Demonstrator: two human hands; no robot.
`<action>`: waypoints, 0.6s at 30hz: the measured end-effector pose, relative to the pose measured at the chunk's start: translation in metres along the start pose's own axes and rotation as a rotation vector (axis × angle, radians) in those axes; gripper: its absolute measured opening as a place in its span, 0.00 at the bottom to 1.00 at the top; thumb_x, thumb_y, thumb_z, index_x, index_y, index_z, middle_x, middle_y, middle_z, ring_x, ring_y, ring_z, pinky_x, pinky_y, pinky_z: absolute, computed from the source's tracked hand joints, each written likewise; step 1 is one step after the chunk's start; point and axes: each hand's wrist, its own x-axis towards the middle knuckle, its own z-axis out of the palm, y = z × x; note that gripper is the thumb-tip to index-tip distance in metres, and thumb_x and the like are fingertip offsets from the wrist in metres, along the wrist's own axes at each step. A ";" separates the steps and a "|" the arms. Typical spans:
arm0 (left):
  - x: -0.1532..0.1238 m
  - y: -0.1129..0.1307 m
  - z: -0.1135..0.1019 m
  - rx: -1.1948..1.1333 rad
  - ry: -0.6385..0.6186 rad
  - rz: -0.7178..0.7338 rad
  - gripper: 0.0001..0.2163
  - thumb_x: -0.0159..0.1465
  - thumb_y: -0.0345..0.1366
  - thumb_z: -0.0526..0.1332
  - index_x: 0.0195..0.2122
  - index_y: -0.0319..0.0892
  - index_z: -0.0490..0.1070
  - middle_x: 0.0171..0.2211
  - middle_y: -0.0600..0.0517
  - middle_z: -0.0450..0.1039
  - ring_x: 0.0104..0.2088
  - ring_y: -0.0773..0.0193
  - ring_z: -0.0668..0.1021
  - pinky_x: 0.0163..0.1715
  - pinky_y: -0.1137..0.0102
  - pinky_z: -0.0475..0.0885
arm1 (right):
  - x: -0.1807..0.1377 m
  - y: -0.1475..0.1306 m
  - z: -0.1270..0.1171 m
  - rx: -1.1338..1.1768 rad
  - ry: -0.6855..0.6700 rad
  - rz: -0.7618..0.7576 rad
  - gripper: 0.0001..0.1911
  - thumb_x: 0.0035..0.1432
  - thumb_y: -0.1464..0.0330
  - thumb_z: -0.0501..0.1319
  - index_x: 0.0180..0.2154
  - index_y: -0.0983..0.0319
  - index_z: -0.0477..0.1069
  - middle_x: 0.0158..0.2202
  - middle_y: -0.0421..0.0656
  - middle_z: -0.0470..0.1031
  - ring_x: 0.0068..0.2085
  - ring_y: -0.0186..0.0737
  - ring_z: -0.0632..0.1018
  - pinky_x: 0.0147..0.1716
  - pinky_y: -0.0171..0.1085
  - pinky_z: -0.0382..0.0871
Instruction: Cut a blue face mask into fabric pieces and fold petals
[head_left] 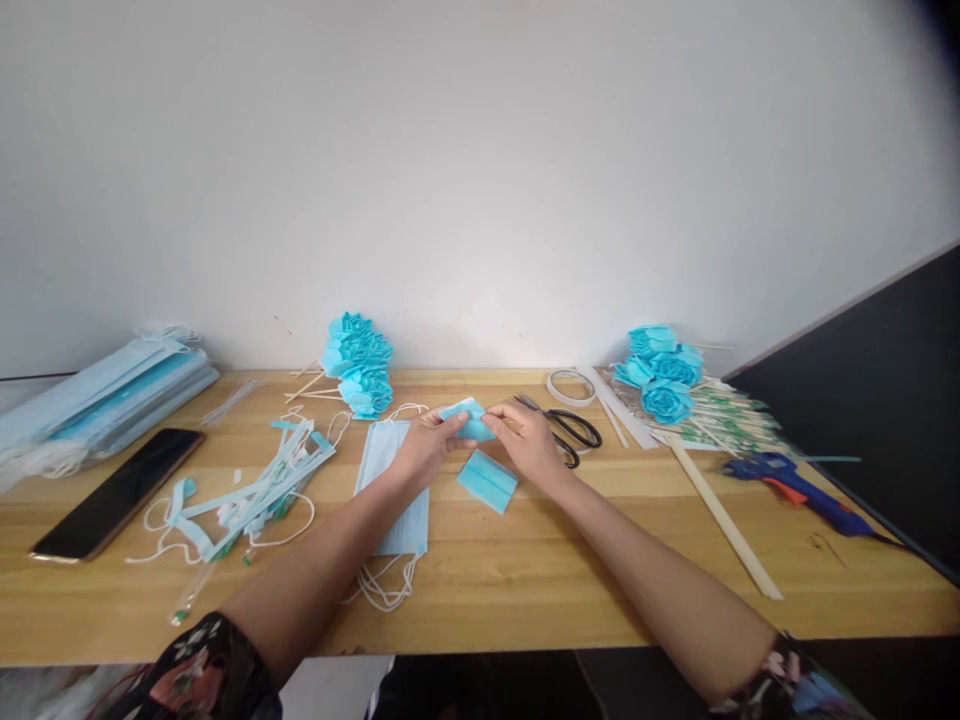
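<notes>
Between my two hands, a little above the middle of the table, is a small blue piece of mask fabric (471, 418). My left hand (431, 440) pinches its left side, and my right hand (525, 436) grips its right edge with the fingertips. Just below the hands, a second blue fabric piece (487, 481) lies flat on the wood. Partly under my left hand and forearm rests a pale blue face mask (397, 510) with white ear loops. Black-handled scissors (576, 430) lie right beside my right hand, their blades partly hidden by it.
Blue fabric flowers (356, 365) on sticks stand at the back left, more flowers (664, 372) at the back right. Around the table are a mask stack (112, 400), a phone (116, 492), cut strips (255, 490), a tape roll (570, 387), a wooden strip (724, 520) and a glue gun (802, 492).
</notes>
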 end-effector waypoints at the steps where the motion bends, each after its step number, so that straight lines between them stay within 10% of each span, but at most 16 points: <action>1: 0.000 0.001 0.000 0.009 0.005 -0.006 0.16 0.46 0.41 0.74 0.32 0.36 0.78 0.30 0.48 0.78 0.30 0.64 0.78 0.28 0.72 0.74 | 0.000 0.000 0.000 -0.019 0.007 -0.028 0.09 0.62 0.65 0.58 0.30 0.59 0.73 0.29 0.41 0.76 0.33 0.41 0.75 0.35 0.39 0.68; 18: 0.004 -0.003 -0.004 0.074 0.003 0.094 0.15 0.48 0.42 0.72 0.30 0.35 0.76 0.30 0.49 0.77 0.33 0.61 0.79 0.40 0.63 0.75 | -0.001 0.002 -0.001 0.018 0.029 0.000 0.09 0.62 0.65 0.57 0.34 0.58 0.75 0.33 0.42 0.78 0.37 0.41 0.77 0.39 0.40 0.70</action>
